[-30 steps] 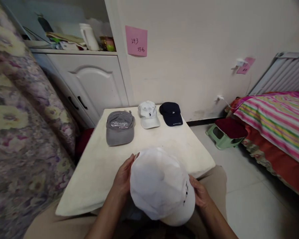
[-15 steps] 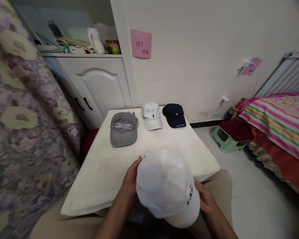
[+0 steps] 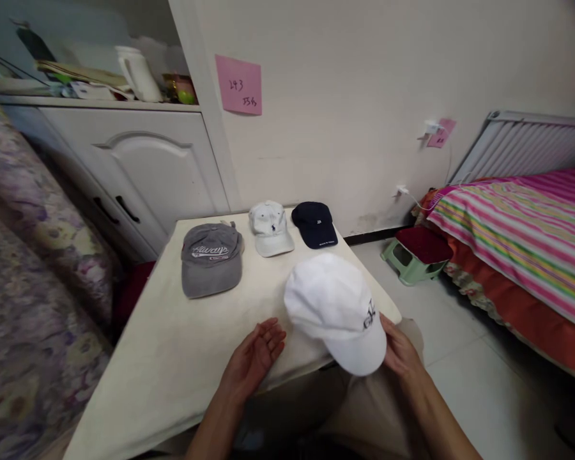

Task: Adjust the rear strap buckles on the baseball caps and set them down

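A white baseball cap [image 3: 328, 300] with dark lettering hangs over the table's near right edge, its brim pointing toward me and to the right. My right hand [image 3: 402, 348] grips it at the side of the brim; some of those fingers are hidden behind the cap. Just left of the cap, my left hand [image 3: 259, 354] is empty, palm turned up and fingers loosely curled apart. Beyond them on the table lie a grey cap [image 3: 211, 259] with "Always" on it, a pale cap [image 3: 271, 229] with a small dark emblem, and a navy cap [image 3: 315, 225].
The caps rest on a cream-covered table [image 3: 172, 358]. Behind it stand a white cabinet [image 3: 138, 153] and a wall with a pink note [image 3: 239, 85]. To the right are a green stool [image 3: 416, 254] and a bed with a striped cover [image 3: 522, 217]. A floral curtain [image 3: 33, 306] hangs at left.
My left hand has let go of the white cap. My right hand has carried the cap forward over the table. The view has turned to the right.
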